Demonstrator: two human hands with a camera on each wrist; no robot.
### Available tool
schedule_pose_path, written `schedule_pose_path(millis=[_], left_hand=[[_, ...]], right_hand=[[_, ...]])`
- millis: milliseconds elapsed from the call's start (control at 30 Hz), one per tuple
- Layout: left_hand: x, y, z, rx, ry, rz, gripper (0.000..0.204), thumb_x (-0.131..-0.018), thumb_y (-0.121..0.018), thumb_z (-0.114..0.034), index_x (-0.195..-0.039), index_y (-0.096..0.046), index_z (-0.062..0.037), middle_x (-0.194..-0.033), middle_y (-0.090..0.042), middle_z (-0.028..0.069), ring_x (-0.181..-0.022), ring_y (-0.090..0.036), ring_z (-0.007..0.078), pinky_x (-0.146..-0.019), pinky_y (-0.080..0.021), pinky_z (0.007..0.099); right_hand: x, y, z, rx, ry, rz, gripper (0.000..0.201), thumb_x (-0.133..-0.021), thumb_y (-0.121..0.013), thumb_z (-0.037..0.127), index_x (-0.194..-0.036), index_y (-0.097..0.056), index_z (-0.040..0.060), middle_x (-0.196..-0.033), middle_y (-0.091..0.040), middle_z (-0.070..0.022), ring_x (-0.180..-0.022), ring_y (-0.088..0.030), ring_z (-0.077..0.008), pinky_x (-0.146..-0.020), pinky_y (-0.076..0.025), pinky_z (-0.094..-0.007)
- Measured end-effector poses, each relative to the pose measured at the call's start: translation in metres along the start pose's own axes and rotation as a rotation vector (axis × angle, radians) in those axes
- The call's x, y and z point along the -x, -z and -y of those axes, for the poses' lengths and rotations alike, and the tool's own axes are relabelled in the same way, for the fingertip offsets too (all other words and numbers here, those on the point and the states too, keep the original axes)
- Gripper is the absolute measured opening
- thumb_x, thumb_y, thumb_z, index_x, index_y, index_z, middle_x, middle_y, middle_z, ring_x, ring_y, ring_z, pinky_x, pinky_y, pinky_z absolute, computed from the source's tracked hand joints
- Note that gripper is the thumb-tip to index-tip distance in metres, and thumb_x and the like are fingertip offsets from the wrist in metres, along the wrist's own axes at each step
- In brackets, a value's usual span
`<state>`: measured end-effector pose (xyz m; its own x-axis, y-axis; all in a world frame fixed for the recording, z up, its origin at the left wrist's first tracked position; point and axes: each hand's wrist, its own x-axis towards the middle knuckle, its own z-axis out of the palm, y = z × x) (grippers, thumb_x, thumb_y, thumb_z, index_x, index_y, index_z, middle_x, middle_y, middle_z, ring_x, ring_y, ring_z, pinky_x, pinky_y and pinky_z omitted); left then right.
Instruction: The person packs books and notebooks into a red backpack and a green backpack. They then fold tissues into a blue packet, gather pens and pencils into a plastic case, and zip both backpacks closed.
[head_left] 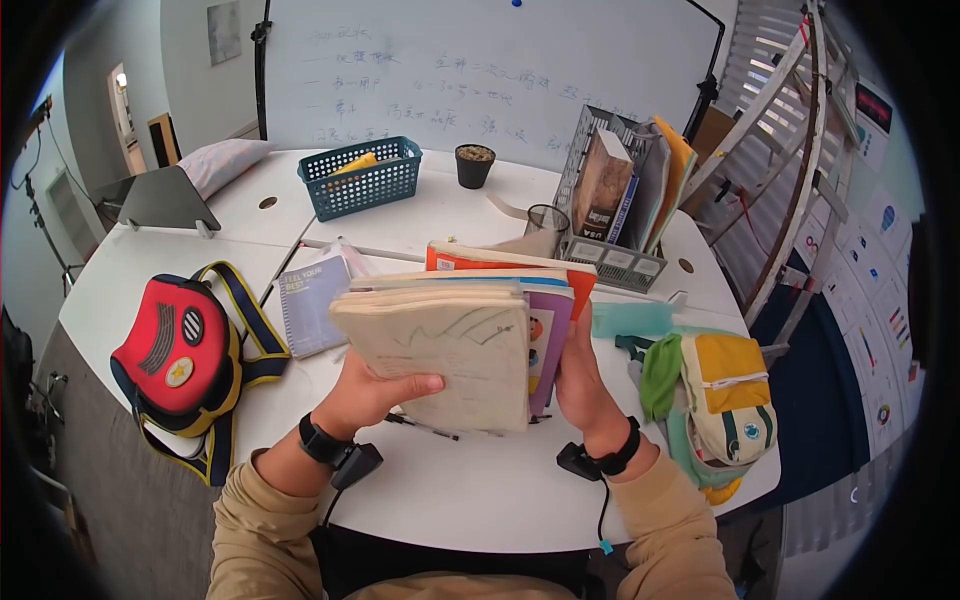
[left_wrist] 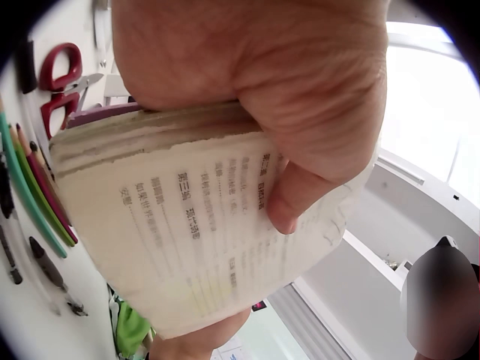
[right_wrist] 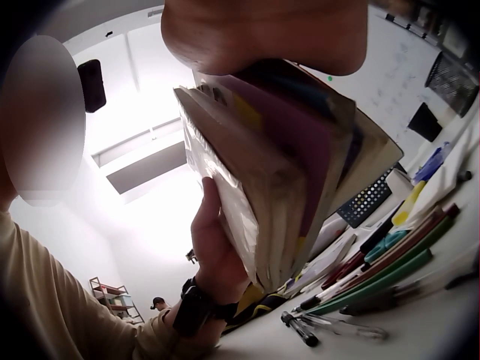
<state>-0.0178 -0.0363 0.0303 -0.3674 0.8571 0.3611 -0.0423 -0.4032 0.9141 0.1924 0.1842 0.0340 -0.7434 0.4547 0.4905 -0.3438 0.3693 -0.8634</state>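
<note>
Both hands hold a stack of books (head_left: 440, 350) upright over the table, in the middle of the head view. The left hand (head_left: 375, 395) grips its near left side, thumb across a cream page with printed lines and pencil strokes; its other fingers are behind the stack. On the right edge, the right hand (head_left: 583, 385) holds the side with a purple book (head_left: 548, 335) and an orange book (head_left: 510, 262); its fingertips are mostly hidden. In the left wrist view, red-handled scissors (left_wrist: 61, 90), coloured pencils (left_wrist: 37, 191) and pens (left_wrist: 51, 266) lie beside the stack.
A red backpack (head_left: 180, 345) is at the left, a yellow-and-cream backpack (head_left: 725, 400) at the right. Behind are a purple notebook (head_left: 315, 305), a teal basket (head_left: 360, 185), a plant pot (head_left: 474, 168), a mesh cup (head_left: 546, 228) and a grey file rack (head_left: 615, 262) with books.
</note>
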Motion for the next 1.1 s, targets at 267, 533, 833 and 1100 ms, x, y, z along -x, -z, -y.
schedule_pose_path(millis=[267,533,833,1100], left_hand=[[-0.005,-0.003,0.000,-0.018,0.010,-0.031,0.072,-0.096,-0.094,-0.008,-0.159,-0.060,0.0001,-0.148,-0.074,0.0131,-0.134,-0.070,0.0226,-0.114,-0.059,0.0418],[-0.012,-0.010,-0.011,0.216,0.122,-0.099,0.065,-0.103,-0.086,-0.006,-0.161,-0.056,0.0006,-0.152,-0.072,0.0164,-0.135,-0.073,0.0277,-0.114,-0.062,0.0461],[-0.016,-0.012,-0.007,0.347,0.294,-0.162,0.058,-0.111,-0.078,-0.011,-0.162,-0.054,0.0012,-0.153,-0.071,0.0186,-0.136,-0.075,0.0302,-0.113,-0.065,0.0492],[-0.010,-0.026,0.011,0.569,0.503,-0.191,0.060,-0.115,-0.076,-0.024,-0.165,-0.051,-0.0010,-0.157,-0.068,0.0158,-0.139,-0.073,0.0269,-0.115,-0.064,0.0457]], right_hand=[[-0.008,0.005,0.012,-0.241,-0.197,-0.087,0.043,-0.129,-0.046,0.035,-0.153,-0.063,0.0026,-0.137,-0.072,-0.0036,-0.127,-0.064,-0.0121,-0.113,-0.051,-0.0309],[-0.026,0.036,0.044,-0.015,0.229,-0.812,0.041,-0.128,-0.051,0.036,-0.139,-0.068,0.0007,-0.129,-0.076,-0.0064,-0.117,-0.070,-0.0113,-0.105,-0.056,-0.0310],[-0.016,0.029,0.092,0.144,0.065,-0.571,0.039,-0.126,-0.057,0.034,-0.129,-0.075,-0.0009,-0.123,-0.080,-0.0062,-0.110,-0.072,-0.0111,-0.099,-0.057,-0.0291],[-0.010,-0.016,0.053,0.078,-0.279,-0.242,0.029,-0.122,-0.065,0.023,-0.124,-0.073,-0.0043,-0.107,-0.081,-0.0049,-0.091,-0.070,-0.0049,-0.082,-0.057,-0.0239]])
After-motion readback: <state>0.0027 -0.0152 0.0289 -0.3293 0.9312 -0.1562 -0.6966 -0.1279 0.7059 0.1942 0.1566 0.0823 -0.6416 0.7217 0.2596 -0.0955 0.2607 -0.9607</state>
